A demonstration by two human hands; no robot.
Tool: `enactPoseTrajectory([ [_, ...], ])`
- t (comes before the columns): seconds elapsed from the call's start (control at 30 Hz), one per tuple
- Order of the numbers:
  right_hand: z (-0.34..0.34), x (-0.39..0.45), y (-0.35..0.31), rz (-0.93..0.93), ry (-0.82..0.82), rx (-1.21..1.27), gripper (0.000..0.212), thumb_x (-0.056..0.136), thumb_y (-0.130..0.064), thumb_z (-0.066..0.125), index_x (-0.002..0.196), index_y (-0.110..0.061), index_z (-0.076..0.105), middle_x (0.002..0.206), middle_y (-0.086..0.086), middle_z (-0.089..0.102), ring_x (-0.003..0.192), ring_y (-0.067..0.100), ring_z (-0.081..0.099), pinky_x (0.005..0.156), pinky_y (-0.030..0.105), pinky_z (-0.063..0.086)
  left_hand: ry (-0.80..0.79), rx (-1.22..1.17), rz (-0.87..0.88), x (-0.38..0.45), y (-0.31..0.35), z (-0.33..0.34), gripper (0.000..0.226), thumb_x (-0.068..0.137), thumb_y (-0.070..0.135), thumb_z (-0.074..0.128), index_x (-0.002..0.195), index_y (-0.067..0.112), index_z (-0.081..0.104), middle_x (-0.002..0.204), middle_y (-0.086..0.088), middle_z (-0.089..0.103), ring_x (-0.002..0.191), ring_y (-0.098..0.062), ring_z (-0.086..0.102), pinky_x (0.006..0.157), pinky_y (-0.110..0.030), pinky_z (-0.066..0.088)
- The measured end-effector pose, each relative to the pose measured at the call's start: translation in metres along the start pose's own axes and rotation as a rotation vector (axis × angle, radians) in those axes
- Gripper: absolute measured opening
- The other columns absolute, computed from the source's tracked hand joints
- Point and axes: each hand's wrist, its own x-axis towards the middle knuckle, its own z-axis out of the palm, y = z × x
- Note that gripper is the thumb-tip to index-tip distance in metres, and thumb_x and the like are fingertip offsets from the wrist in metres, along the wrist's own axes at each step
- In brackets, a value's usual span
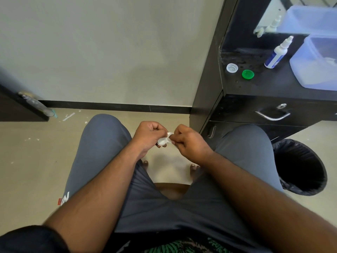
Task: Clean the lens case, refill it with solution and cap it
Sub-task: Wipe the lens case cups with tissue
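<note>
A white lens case [162, 141] is held between my knees, above the floor. My left hand [148, 136] grips its left end with curled fingers. My right hand [188, 142] pinches something small and white, perhaps a tissue, against the case's right well; what it is I cannot tell. Both caps lie on the black desk [269, 84] at the right: a clear white cap [232, 68] and a green cap [247, 74]. A white solution bottle [278, 52] with a blue label stands upright behind them.
A translucent blue tub [317, 64] sits on the desk's right side, beneath a mirror. Below are desk drawers with metal handles [272, 115]. A black-lined waste bin [300, 167] stands on the floor by my right knee. A dark door [20, 105] is at the left.
</note>
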Motion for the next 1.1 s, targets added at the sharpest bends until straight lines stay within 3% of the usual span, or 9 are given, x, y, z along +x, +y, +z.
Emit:
enactPoseTrajectory([
  [0.1, -0.014, -0.004, 0.005, -0.213, -0.199, -0.187, 0.019, 0.089, -0.012, 0.061, 0.105, -0.01, 0.07, 0.093, 0.007, 0.058, 0.081, 0.017, 0.05, 0.063, 0.028, 0.041, -0.123, 0.099, -0.075, -0.002, -0.003, 0.0, 0.008, 0.08, -0.007, 0.062, 0.078, -0.005, 0.07, 0.067, -0.013, 0.069, 0.05, -0.023, 0.063, 0.045, -0.025, 0.042],
  [0.2, -0.035, -0.002, 0.012, -0.502, -0.333, -0.49, 0.024, 0.078, -0.011, 0.073, 0.102, -0.014, 0.069, 0.092, 0.004, 0.061, 0.079, 0.02, 0.055, 0.06, 0.03, 0.045, -0.213, 0.167, -0.117, -0.004, -0.001, 0.006, 0.009, 0.082, -0.003, 0.063, 0.086, -0.006, 0.071, 0.076, -0.017, 0.071, 0.057, -0.023, 0.066, 0.046, -0.025, 0.044],
  [0.27, -0.049, 0.002, 0.017, -0.656, -0.266, -0.622, 0.026, 0.074, -0.011, 0.075, 0.099, -0.014, 0.068, 0.09, 0.004, 0.061, 0.075, 0.021, 0.055, 0.059, 0.032, 0.046, -0.228, 0.18, -0.114, -0.003, 0.002, 0.006, 0.01, 0.084, -0.003, 0.063, 0.089, -0.006, 0.071, 0.078, -0.019, 0.072, 0.057, -0.022, 0.067, 0.047, -0.025, 0.044],
  [0.37, -0.062, 0.005, 0.024, -0.744, -0.146, -0.604, 0.024, 0.077, -0.009, 0.074, 0.101, -0.011, 0.068, 0.09, 0.007, 0.062, 0.073, 0.023, 0.056, 0.059, 0.034, 0.048, -0.233, 0.205, -0.104, 0.0, 0.004, 0.002, 0.009, 0.084, -0.001, 0.065, 0.088, -0.003, 0.072, 0.078, -0.018, 0.073, 0.058, -0.022, 0.069, 0.048, -0.025, 0.045],
  [0.47, -0.059, 0.002, 0.026, -0.83, -0.166, -0.628, 0.026, 0.077, -0.011, 0.074, 0.103, -0.013, 0.068, 0.091, 0.005, 0.062, 0.074, 0.022, 0.056, 0.059, 0.033, 0.048, -0.248, 0.215, -0.109, 0.0, 0.003, 0.001, 0.008, 0.084, -0.001, 0.065, 0.086, -0.002, 0.073, 0.077, -0.016, 0.073, 0.06, -0.022, 0.069, 0.048, -0.026, 0.044],
  [0.63, -0.044, 0.003, 0.03, -0.897, -0.22, -0.684, 0.024, 0.082, -0.013, 0.07, 0.105, -0.016, 0.067, 0.093, 0.003, 0.061, 0.077, 0.02, 0.054, 0.061, 0.033, 0.047, -0.276, 0.246, -0.101, 0.001, 0.002, 0.001, 0.01, 0.084, -0.002, 0.063, 0.083, -0.001, 0.073, 0.08, -0.014, 0.073, 0.062, -0.022, 0.068, 0.048, -0.025, 0.044],
  [0.77, -0.035, 0.009, 0.031, -0.938, -0.224, -0.774, 0.019, 0.084, -0.017, 0.068, 0.103, -0.017, 0.067, 0.091, 0.001, 0.059, 0.073, 0.018, 0.051, 0.06, 0.032, 0.044, -0.3, 0.29, -0.085, 0.0, 0.002, 0.002, 0.011, 0.083, -0.002, 0.063, 0.084, -0.001, 0.074, 0.069, -0.005, 0.072, 0.054, -0.013, 0.064, 0.048, -0.025, 0.044],
  [1.1, -0.017, 0.0, 0.023, -0.585, -0.06, -0.851, 0.013, 0.087, -0.01, 0.062, 0.099, -0.006, 0.063, 0.081, 0.007, 0.055, 0.067, 0.021, 0.048, 0.057, 0.034, 0.039, -0.077, 0.143, -0.008, 0.001, 0.007, -0.001, 0.01, 0.081, -0.003, 0.065, 0.078, 0.001, 0.072, 0.073, -0.014, 0.072, 0.061, -0.026, 0.069, 0.05, -0.026, 0.046],
])
